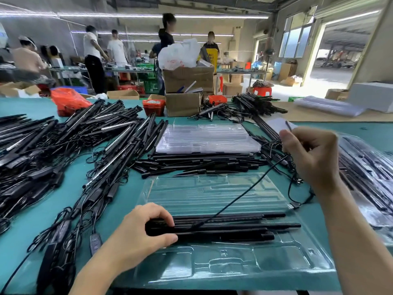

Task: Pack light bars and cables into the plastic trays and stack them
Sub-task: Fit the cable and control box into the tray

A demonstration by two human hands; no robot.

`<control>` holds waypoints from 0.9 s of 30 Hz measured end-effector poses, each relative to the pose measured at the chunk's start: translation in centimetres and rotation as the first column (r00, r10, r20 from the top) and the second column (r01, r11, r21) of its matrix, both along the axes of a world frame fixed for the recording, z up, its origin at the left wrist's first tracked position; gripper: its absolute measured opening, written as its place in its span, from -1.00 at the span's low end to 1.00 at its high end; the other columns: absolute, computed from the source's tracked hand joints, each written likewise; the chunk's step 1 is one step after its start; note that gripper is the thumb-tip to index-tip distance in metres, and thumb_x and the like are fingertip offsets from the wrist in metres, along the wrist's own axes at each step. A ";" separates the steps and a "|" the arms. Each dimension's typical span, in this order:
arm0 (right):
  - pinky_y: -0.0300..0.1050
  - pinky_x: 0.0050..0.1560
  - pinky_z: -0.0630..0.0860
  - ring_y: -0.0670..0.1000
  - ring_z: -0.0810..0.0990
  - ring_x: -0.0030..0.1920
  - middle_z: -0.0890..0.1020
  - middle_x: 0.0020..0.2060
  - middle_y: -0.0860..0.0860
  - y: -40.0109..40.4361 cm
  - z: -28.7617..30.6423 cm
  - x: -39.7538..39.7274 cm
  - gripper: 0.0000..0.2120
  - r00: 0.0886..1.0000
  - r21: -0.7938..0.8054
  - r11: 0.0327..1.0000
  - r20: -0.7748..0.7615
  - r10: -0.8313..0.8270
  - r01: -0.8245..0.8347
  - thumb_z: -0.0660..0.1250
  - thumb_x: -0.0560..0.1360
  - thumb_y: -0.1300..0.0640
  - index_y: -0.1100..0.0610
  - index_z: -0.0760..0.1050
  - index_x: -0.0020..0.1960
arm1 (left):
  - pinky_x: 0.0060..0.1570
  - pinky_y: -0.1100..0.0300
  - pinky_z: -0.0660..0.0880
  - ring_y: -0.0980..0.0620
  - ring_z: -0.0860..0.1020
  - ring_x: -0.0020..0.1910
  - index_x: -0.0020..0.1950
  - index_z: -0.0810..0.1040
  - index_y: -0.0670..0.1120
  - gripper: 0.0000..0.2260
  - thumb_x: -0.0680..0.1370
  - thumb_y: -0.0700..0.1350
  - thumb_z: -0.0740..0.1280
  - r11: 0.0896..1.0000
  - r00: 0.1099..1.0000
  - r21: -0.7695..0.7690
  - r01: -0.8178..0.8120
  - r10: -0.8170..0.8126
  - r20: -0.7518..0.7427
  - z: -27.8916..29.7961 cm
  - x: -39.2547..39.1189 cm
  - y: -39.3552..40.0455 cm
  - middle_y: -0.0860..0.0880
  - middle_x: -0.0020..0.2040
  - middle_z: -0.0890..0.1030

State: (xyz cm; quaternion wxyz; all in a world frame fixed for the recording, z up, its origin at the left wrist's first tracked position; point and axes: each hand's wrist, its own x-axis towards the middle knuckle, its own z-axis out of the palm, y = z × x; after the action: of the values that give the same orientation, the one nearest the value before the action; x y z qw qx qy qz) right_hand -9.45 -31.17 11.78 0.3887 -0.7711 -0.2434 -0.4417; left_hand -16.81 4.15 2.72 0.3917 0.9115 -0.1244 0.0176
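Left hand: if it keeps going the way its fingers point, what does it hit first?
The left hand already grips the bundle of light bars in the clear tray; going right, it just slides along them.

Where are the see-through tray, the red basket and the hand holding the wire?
clear plastic tray [276, 260]: head view, bare front compartment.
red basket [153, 107]: head view, front wall.
right hand [312, 154]: head view, back of hand.

Left hand [136, 233] grips light bars [223, 227] in tray [212, 262] – right hand [312, 154] pinches cable [240, 196] (taut).
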 end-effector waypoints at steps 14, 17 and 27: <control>0.01 -0.51 0.16 0.10 0.25 -0.56 0.37 -0.62 0.20 1.9 -0.9 0.2 -0.48 0.997 0.026 1.000 -0.069 0.018 -0.016 0.30 0.57 0.10 0.40 0.41 -0.48 | 0.29 0.14 0.17 0.33 0.31 0.25 -0.12 0.52 0.13 -0.85 0.55 -0.09 0.44 0.995 0.997 0.098 0.025 -0.032 0.071 -0.3 -0.5 -0.7 0.32 0.11 0.53; -0.10 -0.53 0.13 0.02 0.24 -0.58 0.38 -0.61 0.22 1.9 -0.9 0.2 -0.50 0.993 0.027 0.999 -0.107 0.045 -0.042 0.31 0.57 0.14 0.40 0.43 -0.46 | 0.28 0.18 0.09 0.33 0.26 0.30 -0.10 0.50 0.12 -0.85 0.57 -0.09 0.42 0.987 0.997 0.148 0.070 -0.076 0.035 -0.3 -0.4 -0.4 0.35 0.17 0.48; -0.31 -0.50 0.11 -0.15 0.20 -0.58 0.34 -0.60 0.04 2.0 -1.6 0.7 -0.60 0.965 0.068 0.989 -0.217 0.145 -0.134 0.32 0.56 0.19 0.31 0.50 -0.42 | 0.26 0.19 0.05 0.34 0.14 0.31 -0.15 0.40 0.14 -0.59 0.45 0.45 0.04 0.952 0.994 0.306 0.030 -0.060 0.089 -1.1 0.0 -1.0 0.36 0.16 0.33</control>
State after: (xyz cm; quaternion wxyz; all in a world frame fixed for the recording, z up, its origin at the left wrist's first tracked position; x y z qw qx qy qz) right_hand -8.75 -29.14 10.22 0.4637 -0.7860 -0.2406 -0.3308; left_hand -16.78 3.17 1.57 0.2404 0.9559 -0.1652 0.0335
